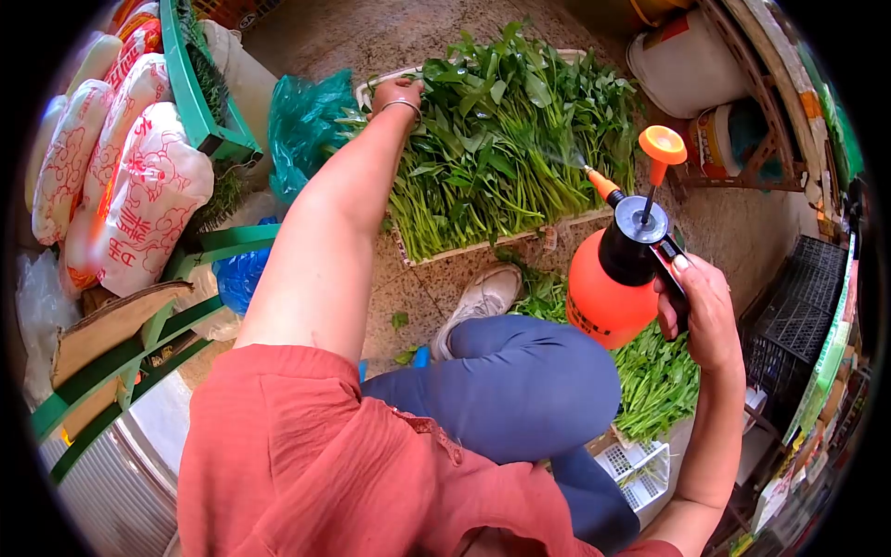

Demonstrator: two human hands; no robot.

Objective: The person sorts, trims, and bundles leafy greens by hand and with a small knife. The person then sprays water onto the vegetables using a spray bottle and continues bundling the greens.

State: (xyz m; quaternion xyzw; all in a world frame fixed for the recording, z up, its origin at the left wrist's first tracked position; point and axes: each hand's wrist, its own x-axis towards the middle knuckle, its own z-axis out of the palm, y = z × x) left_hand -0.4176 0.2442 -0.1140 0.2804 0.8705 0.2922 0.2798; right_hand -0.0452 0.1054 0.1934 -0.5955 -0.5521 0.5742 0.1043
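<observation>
A wide crate point(415, 258) heaped with long-stemmed leafy greens point(501, 139) stands on the floor in front of me. My left hand point(397, 93) reaches to the crate's far left corner, at the edge of the leaves; its fingers are bent and partly hidden, so what they hold is unclear. In my right hand point(696, 297) is the black handle of an orange spray bottle point(608, 297). Its orange nozzle points left over the greens, and a fine mist comes out. The bottle's orange pump knob is raised. More greens point(654, 381) lie below the bottle, beside my knee.
A teal plastic bag point(306, 125) is left of the crate. Printed packages point(153, 200) and a green rack point(200, 111) stand at the left. White buckets point(691, 70) are at the upper right, black crates point(798, 306) at the right. A white basket point(636, 473) sits low.
</observation>
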